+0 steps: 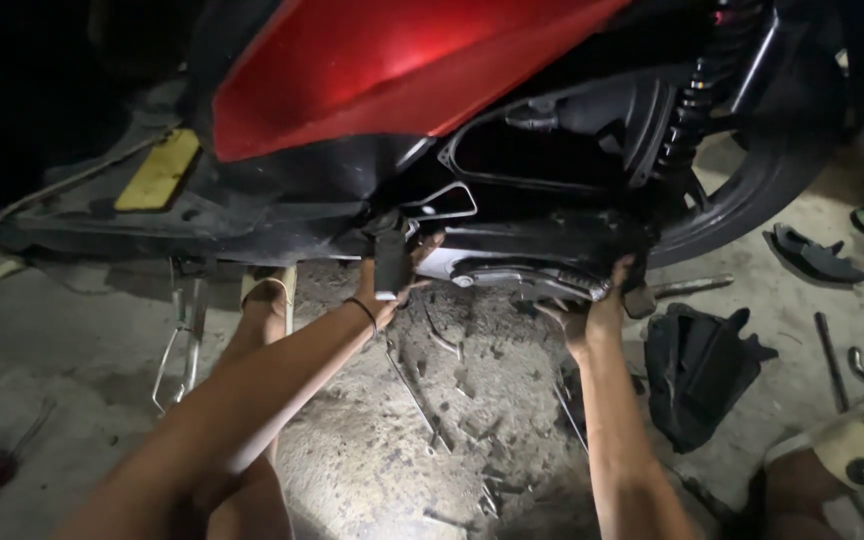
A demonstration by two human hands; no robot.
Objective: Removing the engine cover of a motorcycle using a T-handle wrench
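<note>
Two bare hands reach up under the red-panelled scooter (392,70), one on each side of its low engine casing. The left hand (392,285) is wrapped tight around a short black rubber-covered foot peg (389,262), which hangs nearly upright below the frame, so its long axis runs up and down through the fist. The right hand (592,310) is cupped with fingers curled under the rim of the silvery metal engine cover (527,278), which stretches sideways between the two hands, well nearer the right one. Several thin metal tools (422,400) lie on the dusty concrete floor (372,460) directly below, and a black plastic shroud (697,370) rests just beside the right forearm.
</note>
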